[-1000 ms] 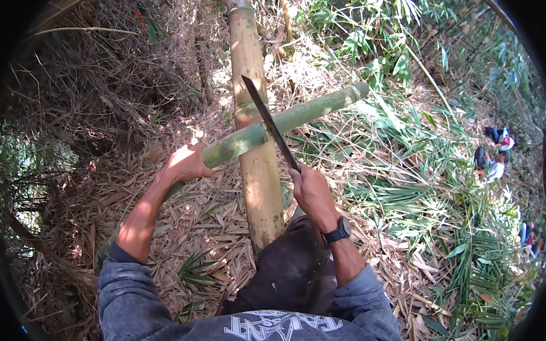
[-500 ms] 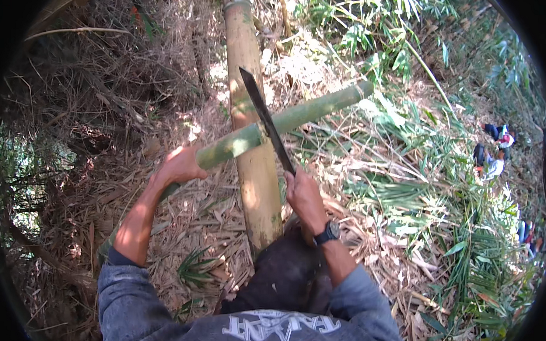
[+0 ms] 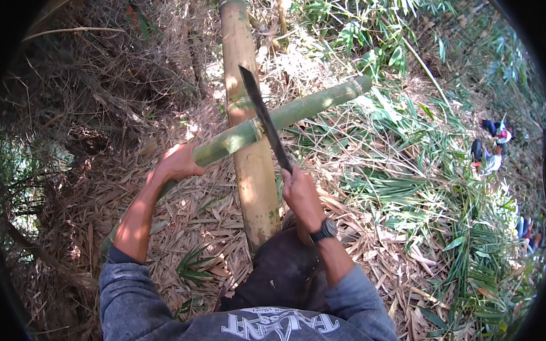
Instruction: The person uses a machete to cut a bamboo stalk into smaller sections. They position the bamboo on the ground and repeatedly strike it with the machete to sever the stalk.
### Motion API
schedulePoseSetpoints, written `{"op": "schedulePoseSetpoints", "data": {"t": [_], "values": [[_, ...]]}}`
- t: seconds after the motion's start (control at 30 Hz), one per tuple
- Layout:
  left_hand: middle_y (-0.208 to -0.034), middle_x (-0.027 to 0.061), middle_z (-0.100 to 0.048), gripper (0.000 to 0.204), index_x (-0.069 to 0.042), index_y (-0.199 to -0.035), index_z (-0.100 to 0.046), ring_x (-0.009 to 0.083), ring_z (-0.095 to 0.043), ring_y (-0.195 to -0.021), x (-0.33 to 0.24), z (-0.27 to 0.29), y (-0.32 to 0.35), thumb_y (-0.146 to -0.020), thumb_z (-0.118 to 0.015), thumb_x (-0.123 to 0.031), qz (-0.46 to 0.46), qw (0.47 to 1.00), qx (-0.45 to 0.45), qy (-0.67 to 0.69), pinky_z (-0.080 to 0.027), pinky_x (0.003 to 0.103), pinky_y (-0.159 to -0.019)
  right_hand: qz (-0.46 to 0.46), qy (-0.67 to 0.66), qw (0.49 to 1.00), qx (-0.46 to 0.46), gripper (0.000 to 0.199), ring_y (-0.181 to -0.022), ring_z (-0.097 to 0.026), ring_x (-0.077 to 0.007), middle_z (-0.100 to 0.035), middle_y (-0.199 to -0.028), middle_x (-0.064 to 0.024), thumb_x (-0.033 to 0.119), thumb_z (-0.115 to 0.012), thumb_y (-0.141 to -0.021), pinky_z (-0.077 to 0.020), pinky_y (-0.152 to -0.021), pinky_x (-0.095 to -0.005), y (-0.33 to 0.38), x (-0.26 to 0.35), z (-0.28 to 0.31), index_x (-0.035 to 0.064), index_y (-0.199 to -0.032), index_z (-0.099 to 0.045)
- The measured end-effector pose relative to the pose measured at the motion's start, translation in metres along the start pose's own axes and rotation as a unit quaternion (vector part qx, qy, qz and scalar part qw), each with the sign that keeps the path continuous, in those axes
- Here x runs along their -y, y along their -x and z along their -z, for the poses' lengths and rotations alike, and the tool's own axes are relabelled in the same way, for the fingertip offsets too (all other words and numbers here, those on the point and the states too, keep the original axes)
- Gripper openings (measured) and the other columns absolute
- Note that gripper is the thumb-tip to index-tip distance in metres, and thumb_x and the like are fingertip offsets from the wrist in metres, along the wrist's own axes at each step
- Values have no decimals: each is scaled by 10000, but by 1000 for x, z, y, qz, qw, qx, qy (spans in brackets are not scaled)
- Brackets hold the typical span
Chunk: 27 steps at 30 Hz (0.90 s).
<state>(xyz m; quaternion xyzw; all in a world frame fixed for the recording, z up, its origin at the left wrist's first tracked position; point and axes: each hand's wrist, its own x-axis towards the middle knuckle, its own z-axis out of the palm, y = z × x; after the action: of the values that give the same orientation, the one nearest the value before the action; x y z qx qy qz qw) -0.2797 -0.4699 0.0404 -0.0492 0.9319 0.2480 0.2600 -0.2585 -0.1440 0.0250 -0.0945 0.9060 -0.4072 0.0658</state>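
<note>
A green bamboo pole lies slantwise across a thick, yellowish bamboo trunk. My left hand is closed round the green pole, left of the trunk; the pole runs on under my left forearm. In my right hand, closed on its handle, is a machete with a long dark blade. The blade crosses the green pole at a pale, nicked ring over the trunk, its tip pointing away from me. Whether the edge sits in the cut, I cannot tell.
Dry bamboo leaves cover the ground. Dense thin twigs stand at the far left. Green bamboo foliage spreads along the right side. People are at the far right, some distance off. My dark-clothed leg is against the trunk's near end.
The view has shifted slightly. Both hands keep their grips, and the machete blade stays across the green pole at nearly the same spot.
</note>
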Motion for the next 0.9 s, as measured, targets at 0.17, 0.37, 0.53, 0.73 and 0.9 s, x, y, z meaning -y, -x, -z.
{"op": "schedulePoseSetpoints", "data": {"t": [0.17,0.37,0.53,0.73,0.9], "values": [[-985,184,-694,638,-32,-1154,-604,289,-677,-890,-9,1,6,-604,-772,-308,-10,1000,4,-15,-523,394,-798,-43,-78,995,35,278,-639,-568,-488,-571,-645,-287,215,-526,-959,-433,-576,-546,-3,-4,-1,-34,-836,-546],[-1005,187,-686,636,-33,-1189,-565,284,-669,-920,-3,-11,12,-635,-760,-276,27,999,-18,13,-507,397,-838,89,5,993,-77,148,-550,-585,-404,-563,-600,-226,145,-572,-935,-446,-486,-480,13,55,33,9,-889,-536],[-986,186,-687,676,-33,-1194,-562,291,-674,-893,0,-4,12,-617,-775,-314,-2,1000,-29,6,-522,390,-822,159,14,976,-151,96,-535,-612,-360,-591,-613,-192,96,-559,-929,-475,-478,-444,9,50,20,5,-939,-534],[-968,196,-687,703,-36,-1169,-580,306,-677,-855,-13,6,12,-581,-774,-369,15,997,-29,-65,-538,407,-780,27,128,991,14,225,-576,-604,-434,-595,-620,-250,188,-456,-972,-476,-528,-514,7,16,0,-8,-878,-516],[-965,197,-687,689,-54,-1202,-577,322,-672,-887,-18,-4,21,-587,-765,-303,36,998,-41,-34,-526,409,-813,127,-4,985,-121,109,-558,-604,-383,-582,-621,-208,115,-549,-941,-466,-487,-458,13,69,36,17,-900,-527]]}}
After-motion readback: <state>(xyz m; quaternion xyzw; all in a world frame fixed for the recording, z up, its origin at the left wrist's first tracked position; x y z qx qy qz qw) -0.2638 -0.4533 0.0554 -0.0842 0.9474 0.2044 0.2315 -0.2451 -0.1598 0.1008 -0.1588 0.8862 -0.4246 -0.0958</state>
